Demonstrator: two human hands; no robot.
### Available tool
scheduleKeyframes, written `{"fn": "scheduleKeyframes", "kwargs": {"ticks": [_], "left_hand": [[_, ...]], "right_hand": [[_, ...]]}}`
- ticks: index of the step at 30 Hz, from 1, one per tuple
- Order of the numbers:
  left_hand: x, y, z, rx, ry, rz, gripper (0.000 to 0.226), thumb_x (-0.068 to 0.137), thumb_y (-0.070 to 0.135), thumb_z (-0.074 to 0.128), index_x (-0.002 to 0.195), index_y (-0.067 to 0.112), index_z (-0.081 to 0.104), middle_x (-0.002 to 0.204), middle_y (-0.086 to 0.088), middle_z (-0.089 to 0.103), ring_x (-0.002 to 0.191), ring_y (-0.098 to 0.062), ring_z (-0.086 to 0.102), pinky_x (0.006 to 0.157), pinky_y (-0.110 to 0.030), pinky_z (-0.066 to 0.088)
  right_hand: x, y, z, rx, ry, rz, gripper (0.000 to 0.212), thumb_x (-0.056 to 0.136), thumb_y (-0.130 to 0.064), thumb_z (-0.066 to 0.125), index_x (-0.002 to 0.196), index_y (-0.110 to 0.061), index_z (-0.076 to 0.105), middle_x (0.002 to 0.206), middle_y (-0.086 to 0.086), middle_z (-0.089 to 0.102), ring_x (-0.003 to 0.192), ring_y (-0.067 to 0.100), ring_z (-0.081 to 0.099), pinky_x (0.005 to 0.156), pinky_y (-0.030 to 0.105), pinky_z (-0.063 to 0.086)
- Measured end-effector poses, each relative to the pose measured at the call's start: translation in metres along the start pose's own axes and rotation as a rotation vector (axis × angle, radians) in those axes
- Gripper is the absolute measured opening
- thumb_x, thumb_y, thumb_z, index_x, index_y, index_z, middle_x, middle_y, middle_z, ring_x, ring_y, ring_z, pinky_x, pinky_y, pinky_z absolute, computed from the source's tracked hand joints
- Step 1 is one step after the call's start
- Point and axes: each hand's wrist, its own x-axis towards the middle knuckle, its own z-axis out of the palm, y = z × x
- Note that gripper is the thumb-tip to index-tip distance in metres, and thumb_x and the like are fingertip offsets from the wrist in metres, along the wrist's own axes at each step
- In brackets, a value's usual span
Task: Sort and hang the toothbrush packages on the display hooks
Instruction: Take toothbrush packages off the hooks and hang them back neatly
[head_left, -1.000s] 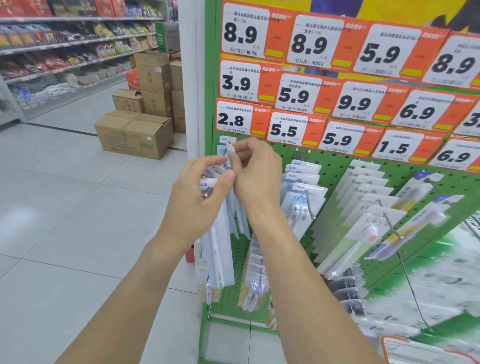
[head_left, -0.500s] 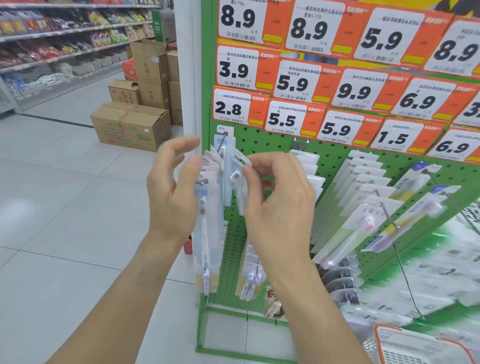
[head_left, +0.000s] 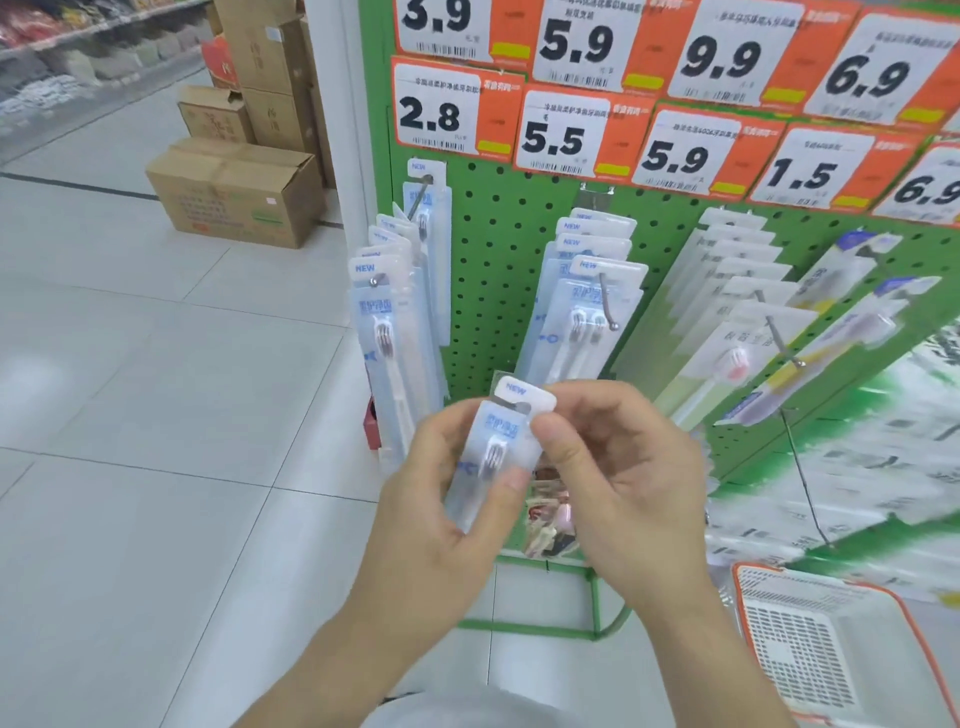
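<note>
- A shop aisle with a pale tiled floor (head_left: 156, 415) fills the left of the frame; a green pegboard display (head_left: 498, 260) stands in the centre and right, with orange and white price tags (head_left: 441, 111) across its top.
- Cardboard boxes (head_left: 236, 189) sit on the floor in the upper left, beside the display's white edge post.
- A row of toothbrush packages (head_left: 387, 332) hangs on a hook at the pegboard's left edge; a second row (head_left: 587, 301) hangs to its right, and further rows hang toward the right of the frame.
- In the lower centre, one toothbrush package (head_left: 493, 457) marked "NEW" is held off the hooks, in front of the display's lower part.
- The left hand (head_left: 441, 525) is wrapped round the package body, thumb pressed on its front.
- The right hand (head_left: 618, 483) pinches the package's upper right edge, thumb in front and fingers curled behind.
- An orange-rimmed shopping basket (head_left: 810, 644) shows at lower right.
</note>
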Motion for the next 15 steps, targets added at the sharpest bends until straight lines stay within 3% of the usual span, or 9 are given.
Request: {"fn": "scheduleKeyframes", "kwargs": {"ticks": [4, 7, 10, 15], "left_hand": [[-0.009, -0.018, 0.002, -0.138, -0.076, -0.221, 0.016, 0.088, 0.015, 0.072, 0.104, 0.016, 0.073, 0.094, -0.001, 0.078, 0.087, -0.022, 0.074, 0.077, -0.025, 0.058], [-0.014, -0.03, 0.006, -0.194, -0.053, -0.288, 0.023, 0.083, 0.014, 0.073, 0.105, 0.008, 0.072, 0.095, -0.005, 0.079, 0.088, -0.023, 0.075, 0.081, -0.029, 0.06], [-0.014, -0.042, 0.006, -0.21, -0.032, -0.348, 0.026, 0.083, 0.013, 0.074, 0.108, 0.006, 0.073, 0.097, -0.006, 0.079, 0.092, -0.025, 0.075, 0.079, -0.025, 0.059], [-0.016, -0.053, 0.008, -0.279, -0.131, -0.429, 0.037, 0.077, 0.018, 0.075, 0.112, 0.006, 0.071, 0.098, -0.012, 0.078, 0.092, -0.031, 0.075, 0.082, -0.029, 0.058]], "right_hand": [[-0.007, 0.025, -0.01, 0.043, -0.058, 0.143, 0.005, 0.087, -0.018, 0.072, 0.091, -0.017, 0.073, 0.081, 0.001, 0.074, 0.072, 0.017, 0.068, 0.067, 0.027, 0.054], [-0.017, 0.047, -0.017, 0.047, -0.102, 0.244, 0.01, 0.087, -0.026, 0.073, 0.084, -0.016, 0.072, 0.073, -0.001, 0.069, 0.062, 0.015, 0.062, 0.061, 0.027, 0.052], [-0.029, 0.064, -0.022, 0.059, -0.181, 0.317, 0.015, 0.085, -0.034, 0.078, 0.085, -0.02, 0.074, 0.076, 0.0, 0.069, 0.066, 0.016, 0.061, 0.06, 0.032, 0.053], [-0.035, 0.079, -0.028, 0.182, -0.103, 0.483, 0.017, 0.087, -0.02, 0.076, 0.083, -0.004, 0.072, 0.074, 0.015, 0.068, 0.059, 0.022, 0.059, 0.057, 0.032, 0.051]]}}
